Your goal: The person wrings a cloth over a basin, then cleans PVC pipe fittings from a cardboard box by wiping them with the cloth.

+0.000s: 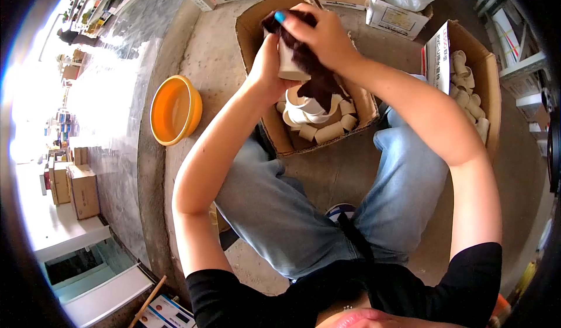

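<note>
Cloth [318, 82], dark brown and crumpled, was bunched under the right hand [321, 39], whose blue-nailed thumb pressed it against a smooth, cream-white fitting [288, 64]. The left hand [267, 65] gripped the fitting's side, thumb along the wall; its other fingers were mostly hidden, their spread impossible to tell. Cloth covered the fitting's upper part, and a loose end hung below the fingers, partly blocking larger white pieces [296, 115] beside short pale tubes [329, 133] in the cardboard box [250, 36] beneath. Left of the fingers stood a yellow basin [195, 107]; to their right, another box [489, 85].
</note>
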Available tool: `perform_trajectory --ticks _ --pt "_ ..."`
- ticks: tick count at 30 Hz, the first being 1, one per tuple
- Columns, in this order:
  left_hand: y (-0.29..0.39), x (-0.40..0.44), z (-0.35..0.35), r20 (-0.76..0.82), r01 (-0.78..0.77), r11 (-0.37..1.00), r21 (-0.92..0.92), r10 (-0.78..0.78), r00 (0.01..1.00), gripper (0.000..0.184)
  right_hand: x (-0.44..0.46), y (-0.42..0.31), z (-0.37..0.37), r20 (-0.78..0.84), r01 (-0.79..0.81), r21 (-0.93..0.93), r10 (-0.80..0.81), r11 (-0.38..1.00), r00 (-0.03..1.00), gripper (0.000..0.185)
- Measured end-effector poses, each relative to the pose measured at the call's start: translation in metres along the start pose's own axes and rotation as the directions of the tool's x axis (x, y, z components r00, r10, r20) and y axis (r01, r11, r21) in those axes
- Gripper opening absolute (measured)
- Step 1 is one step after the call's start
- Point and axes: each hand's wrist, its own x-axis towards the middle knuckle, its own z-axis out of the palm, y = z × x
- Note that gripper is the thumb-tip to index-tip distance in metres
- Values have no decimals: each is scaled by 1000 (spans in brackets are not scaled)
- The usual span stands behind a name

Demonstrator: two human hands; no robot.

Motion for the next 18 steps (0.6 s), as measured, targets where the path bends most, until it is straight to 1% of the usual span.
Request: perform_trajectory --ticks 2,3,4,5,6,7,8,9,10,11,12,13,14,15,16,18 --pt "6 4 -1 -1 16 999 46 -16 1000 49 9 8 -4 -40 -145 148 153 978 987 41" --pt "8 6 -3 28 -20 1000 12 19 999 55 15 11 -6 -27 -270 208 282 940 959 40" --pt "10 0 -6 121 -152 984 93 140 983 56 18 14 -7 -5 -389 265 404 882 915 39" --pt "10 6 -17 42 -374 844 385 389 920 53 18 16 -11 42 -510 478 561 715 826 35" --pt "8 14 -25 45 -497 578 647 622 782 52 19 12 -14 128 -579 654 683 487 719 31" --pt "9 7 -22 158 -509 321 799 704 692 54 21 37 -19 -71 -175 331 210 927 975 28" --pt "8 2 -20 265 -559 253 790 680 683 57 28 64 -27 -40 -44 178 51 983 998 28" --pt "7 -1 -18 368 -607 186 773 648 667 60 34 67 -31 -7 109 35 -109 993 994 28" --pt "5 -5 -15 464 -653 122 748 606 646 64 34 71 -34 34 -148 198 144 969 989 31" --pt "3 -8 -10 459 -626 114 771 582 671 74 34 76 -37 73 -387 348 387 854 919 34" --pt "1 -9 -6 473 -652 83 754 620 626 78 24 34 -36 146 -573 517 595 635 791 38" --pt "-1 -9 -4 505 -667 21 744 637 583 79 16 5 -34 -7 -605 236 624 760 781 41" --pt "-3 -9 -3 538 -680 -43 732 649 538 80 15 12 -31 -17 -572 205 588 794 809 41" --pt "-5 -9 -2 534 -667 -22 745 619 576 77 15 15 -29 -11 -593 193 606 781 795 38" --pt "-6 -8 -4 481 -652 103 752 591 648 77 16 17 -28 -5 -614 180 625 769 781 35" --pt "-10 1 -11 380 -586 343 734 507 773 77 13 17 -24 30 -613 412 662 674 749 32"
